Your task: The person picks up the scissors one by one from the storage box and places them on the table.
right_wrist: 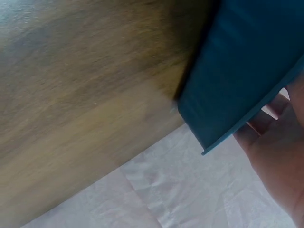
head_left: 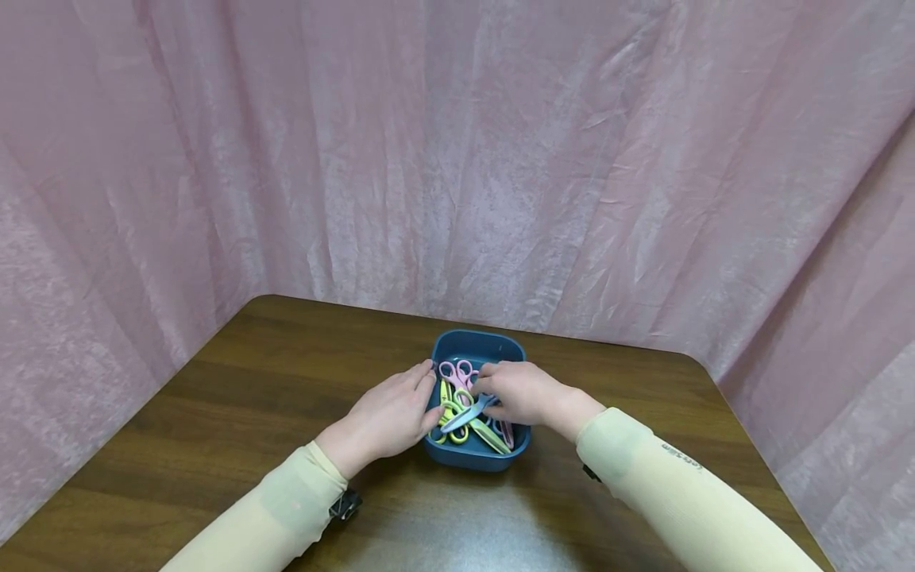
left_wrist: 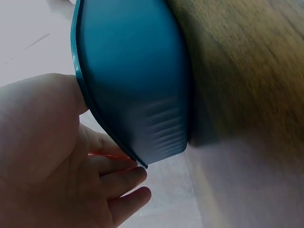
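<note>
A blue rectangular bin [head_left: 468, 458] holds several scissors. My left hand [head_left: 389, 413] rests at its left rim, fingers extended along it and thumb near the edge; the left wrist view shows this hand [left_wrist: 52, 147] against the bin's outer wall [left_wrist: 133, 71]. Reaching in over the right rim, my right hand [head_left: 525, 392] pinches the handle end of light blue scissors [head_left: 463, 418], its fingertips partly hidden. These lie across yellow-green scissors [head_left: 489, 435]. Pink scissors [head_left: 457, 375] are behind them. In the right wrist view, the bin wall [right_wrist: 242, 71] hides the fingertips of my right hand [right_wrist: 280, 152].
The bin stands on a brown wooden table [head_left: 322, 342], close to its back edge. Pink curtains [head_left: 457, 159] hang behind the table and at both sides.
</note>
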`<state>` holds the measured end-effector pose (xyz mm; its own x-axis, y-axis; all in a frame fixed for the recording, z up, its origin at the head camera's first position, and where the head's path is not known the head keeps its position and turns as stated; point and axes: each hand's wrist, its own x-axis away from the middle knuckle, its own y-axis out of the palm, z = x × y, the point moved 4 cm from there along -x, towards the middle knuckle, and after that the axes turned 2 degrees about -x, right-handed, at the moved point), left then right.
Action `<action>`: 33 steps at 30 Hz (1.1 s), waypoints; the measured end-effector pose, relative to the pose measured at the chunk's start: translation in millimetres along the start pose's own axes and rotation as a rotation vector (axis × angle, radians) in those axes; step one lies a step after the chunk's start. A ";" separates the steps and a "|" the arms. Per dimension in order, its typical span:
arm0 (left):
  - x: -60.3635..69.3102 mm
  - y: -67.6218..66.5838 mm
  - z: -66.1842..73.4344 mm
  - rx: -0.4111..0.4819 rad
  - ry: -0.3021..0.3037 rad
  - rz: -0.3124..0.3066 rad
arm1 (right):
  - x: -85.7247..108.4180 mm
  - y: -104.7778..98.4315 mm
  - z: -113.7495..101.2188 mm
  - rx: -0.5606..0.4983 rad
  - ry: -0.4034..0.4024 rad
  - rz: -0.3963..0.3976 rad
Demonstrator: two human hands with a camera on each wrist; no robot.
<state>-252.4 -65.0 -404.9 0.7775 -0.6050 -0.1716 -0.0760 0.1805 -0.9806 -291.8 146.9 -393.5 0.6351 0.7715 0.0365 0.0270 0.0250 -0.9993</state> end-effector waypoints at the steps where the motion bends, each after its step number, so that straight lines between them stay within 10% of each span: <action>1: 0.1 0.0 0.0 0.000 0.001 -0.003 | 0.9 0.2 -0.1 0.010 -0.009 0.013; 22: 0.4 0.4 -2.6 0.075 -0.029 -0.029 | 10.6 -15.2 6.3 0.157 0.029 0.262; 33: 0.8 1.6 -3.1 0.092 -0.037 -0.037 | 11.3 -17.3 5.3 0.072 0.090 0.171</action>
<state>-253.9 -67.6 -406.9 0.8014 -0.5837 -0.1306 0.0089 0.2300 -0.9731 -289.2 158.6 -375.9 0.6922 0.7086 -0.1369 -0.1406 -0.0536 -0.9886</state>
